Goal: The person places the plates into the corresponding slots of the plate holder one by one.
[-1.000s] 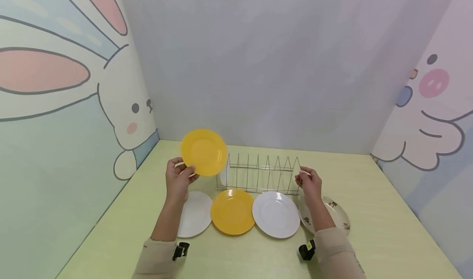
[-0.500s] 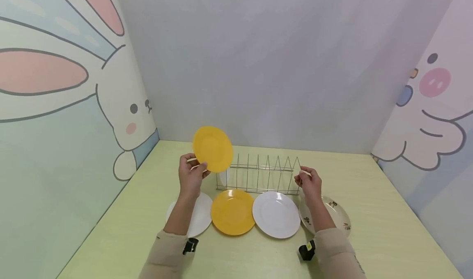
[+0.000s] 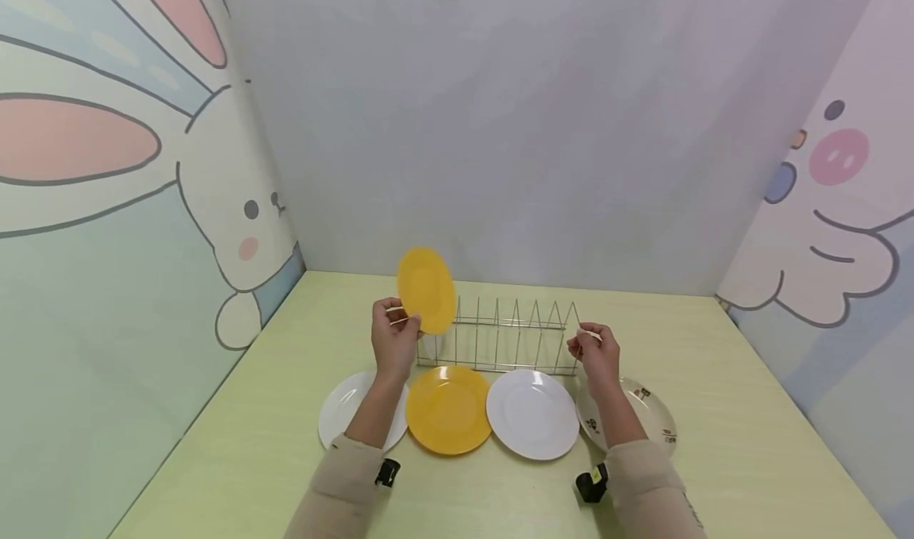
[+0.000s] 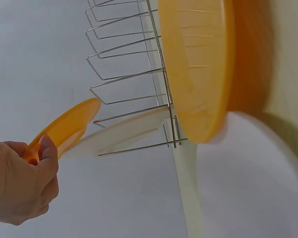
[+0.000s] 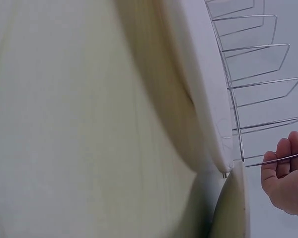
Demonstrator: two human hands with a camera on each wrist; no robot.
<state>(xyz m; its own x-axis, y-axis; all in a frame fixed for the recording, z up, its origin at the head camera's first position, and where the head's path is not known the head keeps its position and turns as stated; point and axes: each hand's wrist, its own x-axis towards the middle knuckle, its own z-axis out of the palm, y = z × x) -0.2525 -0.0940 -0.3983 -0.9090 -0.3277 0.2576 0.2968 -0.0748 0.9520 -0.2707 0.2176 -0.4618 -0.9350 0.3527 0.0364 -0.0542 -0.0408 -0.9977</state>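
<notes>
My left hand (image 3: 394, 347) pinches a yellow plate (image 3: 426, 290) by its lower edge, thumb on the near face. The plate is tilted, raised above the left end of a wire dish rack (image 3: 497, 344). One white plate (image 4: 126, 133) stands in the rack's leftmost slot, partly hidden behind the left hand in the head view. With its fingers around the end wire, my right hand (image 3: 598, 354) holds the rack's right end; the right wrist view shows that hand (image 5: 287, 178) at the wire too.
In front of the rack lie a white plate (image 3: 350, 408), a yellow plate (image 3: 448, 410), another white plate (image 3: 533, 414) and a patterned cream plate (image 3: 651, 412), partly under the right forearm. Behind the table (image 3: 743, 412) rises a grey wall.
The left hand has moved right with the yellow plate, bringing it over the rack's left end and turning it more edge-on. My right hand keeps its place on the rack.
</notes>
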